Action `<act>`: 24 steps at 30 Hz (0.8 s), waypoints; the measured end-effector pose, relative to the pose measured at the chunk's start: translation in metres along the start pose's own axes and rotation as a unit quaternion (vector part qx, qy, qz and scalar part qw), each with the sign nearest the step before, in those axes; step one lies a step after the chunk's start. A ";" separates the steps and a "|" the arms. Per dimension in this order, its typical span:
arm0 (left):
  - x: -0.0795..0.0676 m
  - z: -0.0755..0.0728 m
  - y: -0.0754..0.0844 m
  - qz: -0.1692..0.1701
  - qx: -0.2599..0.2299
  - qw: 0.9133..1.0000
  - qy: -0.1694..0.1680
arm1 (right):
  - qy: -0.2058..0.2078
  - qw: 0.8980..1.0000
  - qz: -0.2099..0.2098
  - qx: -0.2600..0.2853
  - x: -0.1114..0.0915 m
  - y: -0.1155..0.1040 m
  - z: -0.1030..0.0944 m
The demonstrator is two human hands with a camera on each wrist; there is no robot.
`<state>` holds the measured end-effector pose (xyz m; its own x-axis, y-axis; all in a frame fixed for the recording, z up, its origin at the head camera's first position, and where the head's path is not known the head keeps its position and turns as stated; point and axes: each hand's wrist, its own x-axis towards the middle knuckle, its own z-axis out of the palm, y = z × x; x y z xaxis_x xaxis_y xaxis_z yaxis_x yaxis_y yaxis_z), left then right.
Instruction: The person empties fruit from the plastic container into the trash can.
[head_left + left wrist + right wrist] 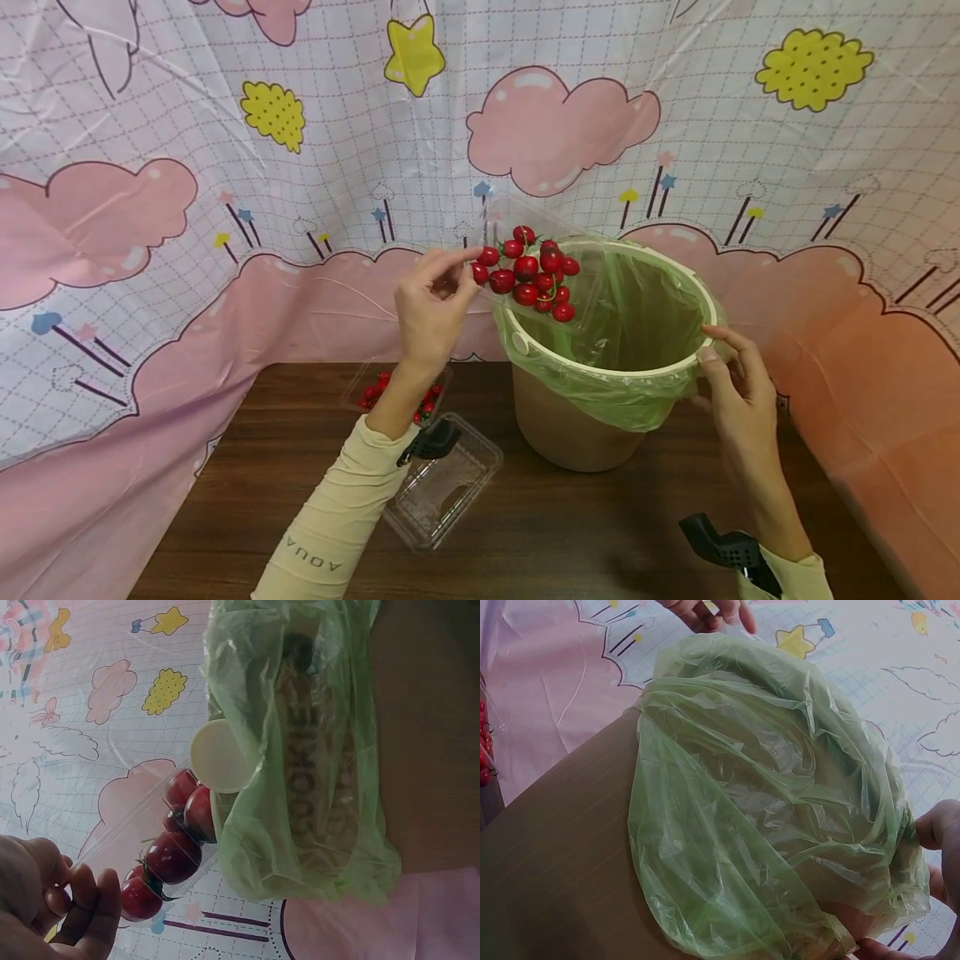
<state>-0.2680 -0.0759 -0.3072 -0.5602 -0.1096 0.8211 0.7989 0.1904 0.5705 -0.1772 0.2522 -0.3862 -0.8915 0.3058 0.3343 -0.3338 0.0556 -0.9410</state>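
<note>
My left hand (433, 312) pinches the near-left edge of a clear plastic container (504, 210) between thumb and fingers. Several red cherry tomatoes (527, 267) with green stems lie in it, and it overlaps the left side of a bin's mouth in the head view. The beige bin (577, 433) has a green bag (622, 396) folded over its sides and a cream rim ring (708, 304). At the bin's right side, my right hand (742, 400) grips the rim and bag, thumb on the near side. In the left wrist view the tomatoes (174, 856) sit beside the bin's round tab (223, 756).
Behind my left wrist, another clear container with cherry tomatoes (427, 406) stands on the dark wooden table (247, 500). A see-through plastic tray (442, 492) lies in front of it. A patterned curtain (337, 167) hangs around the table's back and sides.
</note>
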 end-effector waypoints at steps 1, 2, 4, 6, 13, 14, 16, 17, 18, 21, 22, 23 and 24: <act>0.000 0.001 0.000 0.002 0.002 1.000 -0.001 | 0.000 1.000 -0.001 -0.003 0.000 0.000 0.000; -0.001 0.001 0.000 0.005 0.005 1.000 -0.003 | 0.001 1.000 -0.001 -0.004 0.000 0.000 0.000; -0.002 0.002 0.001 0.011 0.011 1.000 -0.007 | 0.003 1.000 0.000 -0.004 0.000 0.000 0.000; -0.003 0.003 0.002 0.017 0.011 1.000 -0.014 | 0.006 1.000 0.002 -0.003 0.000 0.000 0.000; -0.007 0.005 0.001 0.035 0.016 0.999 -0.031 | 0.000 1.000 -0.003 0.006 -0.001 -0.001 0.001; -0.008 0.006 0.001 0.039 0.016 0.999 -0.034 | -0.002 1.000 -0.004 0.008 -0.001 0.000 0.001; -0.008 0.006 0.001 0.048 0.017 0.998 -0.039 | -0.003 1.000 -0.006 0.009 -0.002 0.000 0.001; -0.008 0.007 0.001 0.051 0.017 0.998 -0.041 | -0.004 1.000 -0.007 0.009 -0.002 0.000 0.001; -0.009 0.007 0.001 0.055 0.019 0.997 -0.041 | -0.003 1.000 -0.007 0.008 -0.002 0.000 0.001; -0.009 0.009 -0.001 0.067 0.027 0.996 -0.042 | -0.002 1.000 -0.008 0.006 -0.002 0.001 0.001; -0.009 0.009 -0.001 0.072 0.030 0.996 -0.042 | -0.001 1.000 -0.008 0.006 -0.002 0.001 0.001; -0.009 0.010 -0.001 0.077 0.035 0.995 -0.044 | 0.000 1.000 -0.008 0.006 -0.002 0.001 0.001; -0.009 0.010 -0.001 0.082 0.040 0.995 -0.045 | 0.001 1.000 -0.008 0.006 -0.002 0.001 0.001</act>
<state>-0.2660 -0.0653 -0.3157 -0.4436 0.0166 0.8961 0.8636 0.2752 0.4225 -0.1760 0.2510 -0.3876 -0.8855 0.3064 0.3492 -0.3518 0.0486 -0.9348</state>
